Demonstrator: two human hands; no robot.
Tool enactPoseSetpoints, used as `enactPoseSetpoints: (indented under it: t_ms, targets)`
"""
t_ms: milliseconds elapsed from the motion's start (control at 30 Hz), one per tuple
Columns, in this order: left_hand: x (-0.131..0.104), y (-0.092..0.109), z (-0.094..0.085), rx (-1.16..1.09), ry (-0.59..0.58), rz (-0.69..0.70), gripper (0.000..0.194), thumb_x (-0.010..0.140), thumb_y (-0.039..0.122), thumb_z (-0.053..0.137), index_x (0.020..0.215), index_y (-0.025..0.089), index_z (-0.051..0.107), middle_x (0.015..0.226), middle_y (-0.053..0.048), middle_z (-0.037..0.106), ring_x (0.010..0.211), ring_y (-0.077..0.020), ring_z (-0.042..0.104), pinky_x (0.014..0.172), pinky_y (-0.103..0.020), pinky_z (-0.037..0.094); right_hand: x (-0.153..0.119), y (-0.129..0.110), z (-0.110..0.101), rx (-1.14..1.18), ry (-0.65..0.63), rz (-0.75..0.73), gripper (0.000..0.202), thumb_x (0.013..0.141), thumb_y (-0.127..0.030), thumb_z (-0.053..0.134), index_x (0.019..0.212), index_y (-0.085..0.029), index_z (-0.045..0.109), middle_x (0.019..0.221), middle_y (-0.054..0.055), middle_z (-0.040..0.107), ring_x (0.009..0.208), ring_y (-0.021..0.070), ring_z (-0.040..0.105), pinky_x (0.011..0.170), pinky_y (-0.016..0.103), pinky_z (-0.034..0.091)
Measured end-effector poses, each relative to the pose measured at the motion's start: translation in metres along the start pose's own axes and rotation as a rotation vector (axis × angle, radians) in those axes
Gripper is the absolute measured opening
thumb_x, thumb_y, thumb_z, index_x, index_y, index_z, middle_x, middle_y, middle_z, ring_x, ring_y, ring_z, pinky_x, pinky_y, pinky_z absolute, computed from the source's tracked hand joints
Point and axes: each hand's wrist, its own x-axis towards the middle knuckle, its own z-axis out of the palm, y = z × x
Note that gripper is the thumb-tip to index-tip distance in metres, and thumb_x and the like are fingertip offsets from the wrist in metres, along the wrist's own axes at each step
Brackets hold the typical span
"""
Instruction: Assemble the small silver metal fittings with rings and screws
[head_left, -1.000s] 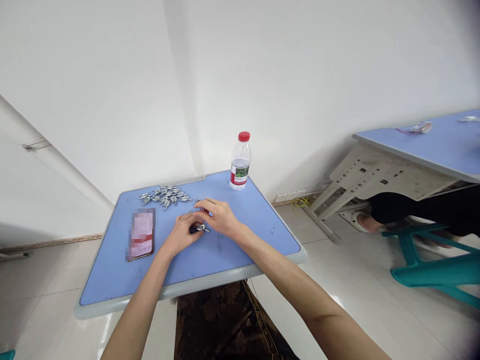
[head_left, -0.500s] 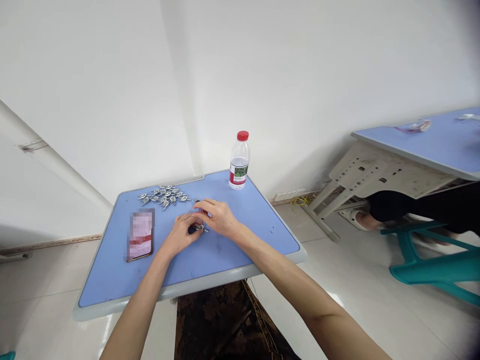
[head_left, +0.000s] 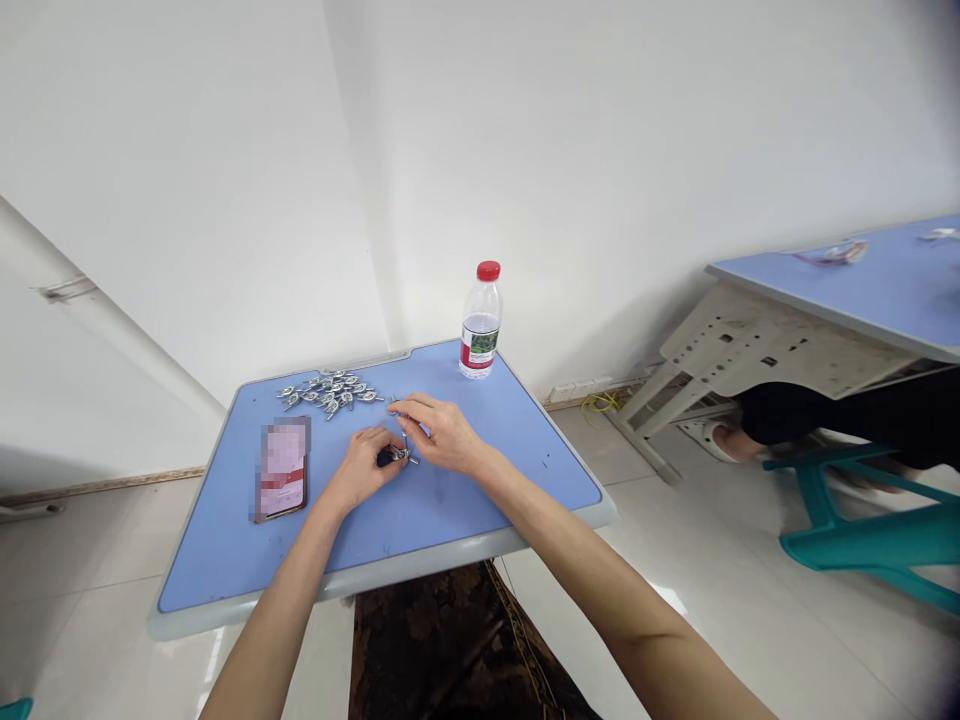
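Note:
Small silvery metal fittings with rods or pins sticking out lie in a pile [head_left: 330, 392] at the back left of the blue table. My left hand [head_left: 363, 468] rests on the tabletop, thumb and fingers closed on one such metal fitting [head_left: 405, 456]. Just right of it, my right hand [head_left: 442, 432] is curled, its thumb above that fitting. Another bit of metal [head_left: 391, 402] shows by the right fingertips; whether they pinch it is unclear.
A phone [head_left: 286, 480] with a lit, partly blurred screen lies left of my hands. The water bottle [head_left: 480, 325] with a red cap stands at the back right. Rightward are another blue table [head_left: 885, 290], a green stool [head_left: 862, 535] and a seated person's leg.
My right hand's fingers have lifted slightly away from my left hand, opening a small gap between them. My left hand stays in place with the metal fitting.

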Motion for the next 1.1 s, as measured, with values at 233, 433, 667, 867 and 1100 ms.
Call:
enactPoseSetpoints:
  t_ms: [233,433,667,867,1100]
  targets:
    - [-0.0002,0.0013,-0.0008,-0.012,0.001,0.006,0.003,0.077,0.021,0.061,0.079,0.018,0.060,0.082,-0.002,0.064,0.080,-0.0182,0.058,0.083,-0.035,0.041,0.0015,0.0042,0.0024,0.012,0.023,0.006,0.019,0.092,-0.021,0.051,0.105,-0.018,0.064,0.090,0.005,0.066,0.075,0.0136,0.060,0.071,0.025,0.048]
    - [-0.0003,0.0020,-0.0007,-0.020,0.015,0.008,0.003,0.077,0.020,0.061,0.079,0.018,0.061,0.081,-0.002,0.064,0.080,-0.0183,0.058,0.083,-0.035,0.041,0.0013,0.0049,0.0010,0.086,-0.035,-0.040,0.030,0.093,-0.014,0.042,0.120,-0.017,0.056,0.100,0.008,0.064,0.088,0.0156,0.061,0.078,0.028,0.050]
    - [-0.0005,0.0013,-0.0002,-0.028,0.014,0.007,0.004,0.076,0.019,0.061,0.081,0.019,0.061,0.084,-0.002,0.065,0.081,-0.0188,0.058,0.082,-0.034,0.042,0.0017,0.0041,0.0037,0.070,-0.005,-0.011,0.012,0.089,-0.023,0.055,0.096,-0.016,0.063,0.079,0.003,0.065,0.070,0.0138,0.058,0.066,0.025,0.046]
    - [-0.0003,0.0006,-0.0005,-0.035,0.007,-0.001,0.004,0.077,0.020,0.060,0.080,0.019,0.061,0.084,-0.002,0.064,0.081,-0.0184,0.058,0.082,-0.034,0.043,-0.0016,0.0039,0.0075,-0.008,-0.003,0.024,0.025,0.093,-0.024,0.050,0.116,-0.019,0.058,0.081,0.003,0.067,0.070,0.0137,0.060,0.067,0.024,0.047]
    - [0.0002,0.0016,-0.0012,-0.040,0.013,0.000,0.002,0.076,0.019,0.060,0.078,0.018,0.060,0.081,-0.002,0.063,0.079,-0.0181,0.057,0.081,-0.034,0.043,-0.0005,0.0042,0.0035,0.019,-0.040,-0.031,0.030,0.094,-0.017,0.042,0.121,-0.017,0.056,0.108,0.010,0.064,0.091,0.0174,0.062,0.078,0.029,0.050]
